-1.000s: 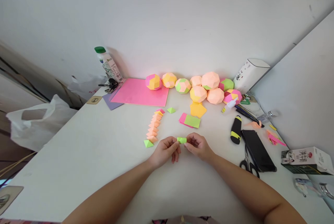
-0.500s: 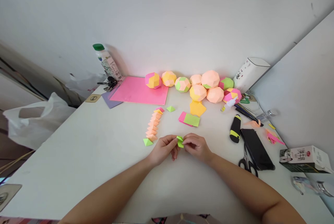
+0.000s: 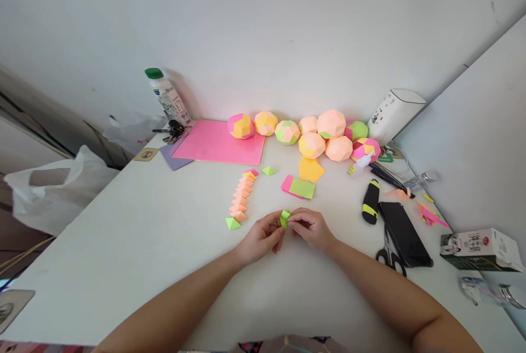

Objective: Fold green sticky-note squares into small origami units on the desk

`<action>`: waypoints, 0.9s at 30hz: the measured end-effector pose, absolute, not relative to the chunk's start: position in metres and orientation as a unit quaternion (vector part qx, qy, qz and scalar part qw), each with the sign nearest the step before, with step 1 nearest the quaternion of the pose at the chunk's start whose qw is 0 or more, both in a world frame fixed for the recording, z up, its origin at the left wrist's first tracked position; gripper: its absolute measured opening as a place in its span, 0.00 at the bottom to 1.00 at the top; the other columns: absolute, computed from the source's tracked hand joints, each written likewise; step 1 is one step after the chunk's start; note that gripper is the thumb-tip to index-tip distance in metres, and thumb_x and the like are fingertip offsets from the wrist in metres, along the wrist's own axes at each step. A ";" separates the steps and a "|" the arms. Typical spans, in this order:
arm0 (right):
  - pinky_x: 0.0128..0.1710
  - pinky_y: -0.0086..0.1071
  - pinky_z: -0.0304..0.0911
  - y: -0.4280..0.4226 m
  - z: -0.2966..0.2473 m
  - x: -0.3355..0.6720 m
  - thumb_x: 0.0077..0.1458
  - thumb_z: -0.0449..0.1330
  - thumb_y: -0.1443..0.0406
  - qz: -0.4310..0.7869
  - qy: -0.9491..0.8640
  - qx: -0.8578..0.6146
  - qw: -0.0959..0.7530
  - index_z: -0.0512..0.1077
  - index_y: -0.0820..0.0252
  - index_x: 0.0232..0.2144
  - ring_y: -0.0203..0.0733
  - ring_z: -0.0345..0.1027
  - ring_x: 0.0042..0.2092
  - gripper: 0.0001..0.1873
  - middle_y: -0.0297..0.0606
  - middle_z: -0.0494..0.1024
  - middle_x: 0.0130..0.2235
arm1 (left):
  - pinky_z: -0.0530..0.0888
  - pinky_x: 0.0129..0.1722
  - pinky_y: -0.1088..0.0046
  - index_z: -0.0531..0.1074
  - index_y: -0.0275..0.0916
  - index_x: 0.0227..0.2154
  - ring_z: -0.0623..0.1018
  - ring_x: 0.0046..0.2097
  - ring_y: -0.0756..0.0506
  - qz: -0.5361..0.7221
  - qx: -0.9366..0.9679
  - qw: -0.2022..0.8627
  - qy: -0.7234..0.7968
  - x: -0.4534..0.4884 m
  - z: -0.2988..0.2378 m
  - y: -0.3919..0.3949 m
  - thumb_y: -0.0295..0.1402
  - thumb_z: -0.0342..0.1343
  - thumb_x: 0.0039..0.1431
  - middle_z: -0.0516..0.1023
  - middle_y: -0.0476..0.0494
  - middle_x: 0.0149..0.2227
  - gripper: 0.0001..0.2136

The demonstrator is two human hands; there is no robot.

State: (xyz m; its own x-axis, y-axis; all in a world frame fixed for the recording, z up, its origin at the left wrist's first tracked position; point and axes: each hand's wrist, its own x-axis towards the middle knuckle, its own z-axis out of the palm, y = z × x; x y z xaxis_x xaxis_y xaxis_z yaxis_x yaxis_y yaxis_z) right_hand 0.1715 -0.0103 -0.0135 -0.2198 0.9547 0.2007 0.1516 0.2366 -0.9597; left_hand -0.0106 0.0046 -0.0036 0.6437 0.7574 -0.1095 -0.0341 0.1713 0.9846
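A small folded piece of green paper [image 3: 284,218] is held up between my two hands, just above the table. My left hand [image 3: 263,237] pinches it from the left with thumb and fingers. From the other side, the fingertips of my right hand [image 3: 310,228] are closed on its right edge. To the left lies a slanting row of folded peach paper pieces [image 3: 240,195], with a green folded piece [image 3: 233,223] at its near end. Another green folded piece [image 3: 268,170] sits farther back. Beyond my hands rests a stack of green and pink paper sheets [image 3: 302,188].
Several faceted paper balls [image 3: 331,124] line the wall, one on a pink board [image 3: 217,147]. At right lie a black-and-yellow cutter [image 3: 370,203], scissors [image 3: 390,257], a phone [image 3: 406,235] and a milk carton [image 3: 480,250]. A bottle [image 3: 171,98] stands at back left.
The green paper piece has turned in my fingers and shows a different face. Both hands have shifted grip slightly; the things on the table stay put.
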 end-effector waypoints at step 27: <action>0.21 0.27 0.56 -0.013 -0.012 0.168 0.42 0.56 0.73 0.413 -0.691 -0.439 0.400 0.65 0.60 0.22 0.32 0.57 0.23 0.05 0.35 0.69 0.27 | 0.61 0.20 0.78 0.61 0.41 0.51 0.62 0.20 0.56 0.292 0.584 0.680 0.334 -0.008 -0.005 0.000 0.33 0.54 0.52 0.58 0.57 0.23 0.21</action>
State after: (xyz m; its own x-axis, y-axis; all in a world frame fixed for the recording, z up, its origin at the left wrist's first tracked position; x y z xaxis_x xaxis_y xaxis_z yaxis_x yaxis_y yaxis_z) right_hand 0.1679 -0.0132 -0.0118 -0.2955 0.9363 0.1898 0.2750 0.2736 -0.9217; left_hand -0.0079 0.0004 -0.0052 0.6070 0.7865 -0.1138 -0.0073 0.1487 0.9889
